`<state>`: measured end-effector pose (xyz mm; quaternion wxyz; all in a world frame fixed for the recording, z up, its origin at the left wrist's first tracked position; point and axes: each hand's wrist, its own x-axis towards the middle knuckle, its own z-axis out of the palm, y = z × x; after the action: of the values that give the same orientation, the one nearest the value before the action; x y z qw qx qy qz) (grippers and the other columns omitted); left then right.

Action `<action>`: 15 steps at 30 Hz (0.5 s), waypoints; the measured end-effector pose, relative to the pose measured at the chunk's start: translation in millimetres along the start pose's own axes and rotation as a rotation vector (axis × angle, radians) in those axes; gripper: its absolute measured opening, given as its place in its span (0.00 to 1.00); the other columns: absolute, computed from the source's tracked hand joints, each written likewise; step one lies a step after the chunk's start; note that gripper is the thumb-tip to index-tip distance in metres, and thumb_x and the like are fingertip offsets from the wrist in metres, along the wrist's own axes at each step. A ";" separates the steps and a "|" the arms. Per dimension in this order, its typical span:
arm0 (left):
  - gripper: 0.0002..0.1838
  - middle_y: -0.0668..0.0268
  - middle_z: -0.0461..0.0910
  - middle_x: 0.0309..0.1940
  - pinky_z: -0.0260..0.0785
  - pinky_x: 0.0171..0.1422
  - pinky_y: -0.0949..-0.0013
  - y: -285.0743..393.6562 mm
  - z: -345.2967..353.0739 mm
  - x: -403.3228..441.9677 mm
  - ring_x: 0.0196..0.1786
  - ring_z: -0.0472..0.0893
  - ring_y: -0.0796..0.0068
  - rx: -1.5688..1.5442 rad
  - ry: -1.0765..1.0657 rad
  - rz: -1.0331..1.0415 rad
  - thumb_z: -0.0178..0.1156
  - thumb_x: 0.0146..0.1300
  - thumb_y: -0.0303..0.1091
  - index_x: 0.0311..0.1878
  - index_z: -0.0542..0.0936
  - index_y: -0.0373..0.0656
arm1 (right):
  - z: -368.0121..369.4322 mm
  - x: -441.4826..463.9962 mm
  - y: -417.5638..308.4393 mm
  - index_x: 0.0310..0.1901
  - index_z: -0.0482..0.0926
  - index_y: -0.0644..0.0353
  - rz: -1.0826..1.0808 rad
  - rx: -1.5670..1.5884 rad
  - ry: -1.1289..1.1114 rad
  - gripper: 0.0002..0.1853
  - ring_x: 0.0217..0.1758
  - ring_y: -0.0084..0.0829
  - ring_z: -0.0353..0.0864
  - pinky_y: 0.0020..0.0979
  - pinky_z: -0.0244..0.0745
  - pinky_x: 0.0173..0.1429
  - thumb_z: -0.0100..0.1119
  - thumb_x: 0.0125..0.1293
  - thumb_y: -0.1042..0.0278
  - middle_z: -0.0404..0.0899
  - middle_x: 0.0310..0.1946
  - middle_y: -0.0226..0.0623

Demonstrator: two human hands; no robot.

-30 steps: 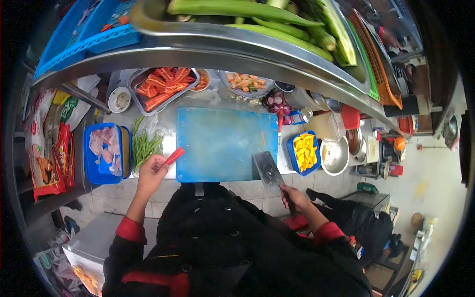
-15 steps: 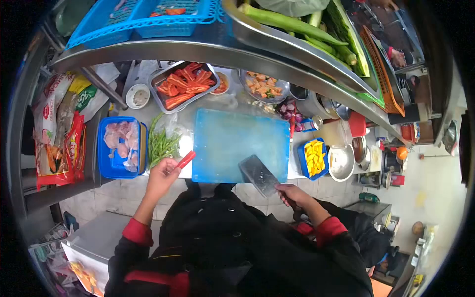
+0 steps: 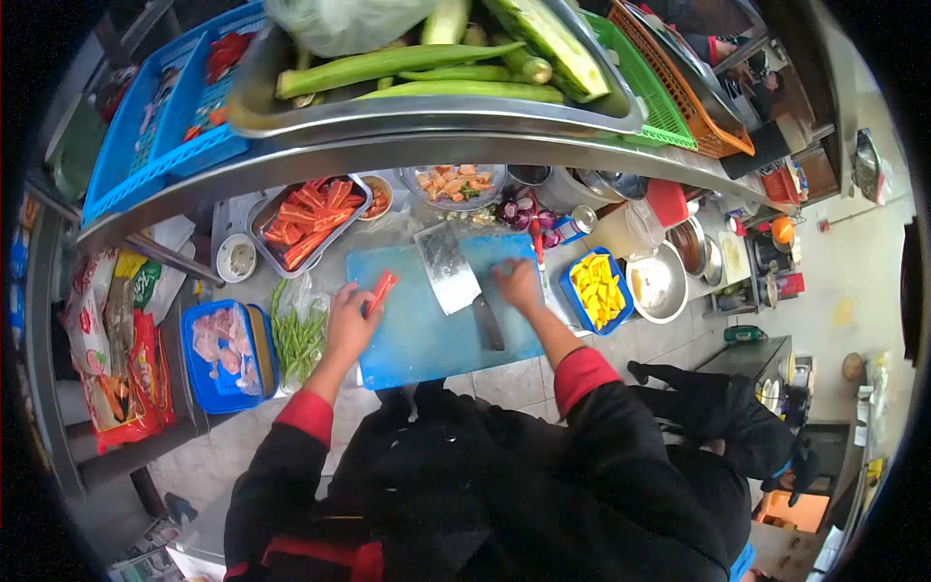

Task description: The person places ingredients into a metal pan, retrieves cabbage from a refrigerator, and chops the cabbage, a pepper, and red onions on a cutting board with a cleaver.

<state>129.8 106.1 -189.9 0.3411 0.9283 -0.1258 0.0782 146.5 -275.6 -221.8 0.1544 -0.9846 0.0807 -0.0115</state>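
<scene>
My left hand (image 3: 351, 318) pinches a red pepper piece (image 3: 382, 288) over the left part of the blue cutting board (image 3: 407, 347). A cleaver (image 3: 448, 270) with a dark handle lies on the board, its wide blade toward the back. My right hand (image 3: 520, 285) is off the cleaver, just right of it near the board's right side, with its fingers curled; what they hold, if anything, is too small to make out. Behind the board on the left stands a metal tray (image 3: 341, 231) of red pepper pieces.
Green beans (image 3: 299, 335) and a blue container of raw meat (image 3: 225, 390) are at the left. A blue box of yellow pieces (image 3: 598, 291) and a steel bowl (image 3: 658, 282) stand right. A metal shelf (image 3: 388, 155) overhangs the back. A person (image 3: 727, 412) is at the right.
The cleaver has gone from my right hand onto the board. My right hand has moved forward to the board's right side. My left hand has brought the pepper piece over the board.
</scene>
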 end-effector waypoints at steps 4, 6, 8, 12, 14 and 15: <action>0.13 0.56 0.76 0.56 0.74 0.54 0.61 21.9 -10.2 -26.0 0.48 0.81 0.57 -0.097 -0.045 -0.024 0.71 0.56 0.32 0.44 0.82 0.43 | -46.1 82.8 -0.7 0.67 0.69 0.52 0.059 -0.044 0.148 0.35 0.58 0.57 0.76 0.50 0.76 0.59 0.66 0.60 0.48 0.68 0.60 0.57; 0.13 0.56 0.76 0.55 0.75 0.52 0.61 38.2 -17.6 -39.9 0.47 0.81 0.58 -0.138 -0.153 -0.108 0.71 0.56 0.32 0.44 0.82 0.44 | -42.3 113.0 -4.4 0.69 0.67 0.51 0.167 -0.040 0.072 0.37 0.58 0.56 0.77 0.50 0.76 0.60 0.66 0.60 0.47 0.67 0.62 0.56; 0.13 0.56 0.76 0.55 0.75 0.51 0.61 49.7 -25.1 -49.1 0.45 0.81 0.59 -0.175 -0.250 -0.218 0.70 0.57 0.31 0.45 0.81 0.44 | -28.8 127.2 -9.0 0.68 0.69 0.50 0.209 -0.274 -0.074 0.37 0.61 0.52 0.76 0.48 0.74 0.63 0.66 0.59 0.43 0.65 0.64 0.55; 0.13 0.58 0.78 0.52 0.76 0.47 0.64 64.5 -27.4 -50.9 0.42 0.82 0.64 -0.213 -0.291 -0.197 0.69 0.58 0.31 0.45 0.81 0.43 | -28.0 125.1 0.7 0.68 0.68 0.44 0.155 -0.316 -0.083 0.38 0.61 0.55 0.76 0.45 0.77 0.61 0.67 0.57 0.44 0.63 0.67 0.53; 0.12 0.62 0.79 0.50 0.73 0.38 0.71 69.2 -23.2 -49.1 0.41 0.80 0.72 -0.197 -0.280 -0.201 0.70 0.58 0.29 0.45 0.81 0.43 | -38.2 121.3 -1.6 0.69 0.68 0.43 0.154 -0.303 -0.115 0.41 0.64 0.58 0.73 0.45 0.76 0.63 0.69 0.54 0.42 0.60 0.71 0.53; 0.12 0.62 0.79 0.50 0.73 0.38 0.71 71.1 -19.9 -46.8 0.41 0.80 0.72 -0.198 -0.273 -0.196 0.70 0.58 0.29 0.45 0.81 0.43 | -42.4 121.0 -4.5 0.70 0.67 0.43 0.179 -0.278 -0.155 0.41 0.65 0.58 0.71 0.45 0.76 0.63 0.68 0.54 0.42 0.59 0.72 0.52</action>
<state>63.5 75.3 -142.0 0.4166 0.8999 -0.0870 -0.0947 264.6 -303.9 -180.3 0.0232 -0.9833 0.1567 0.0893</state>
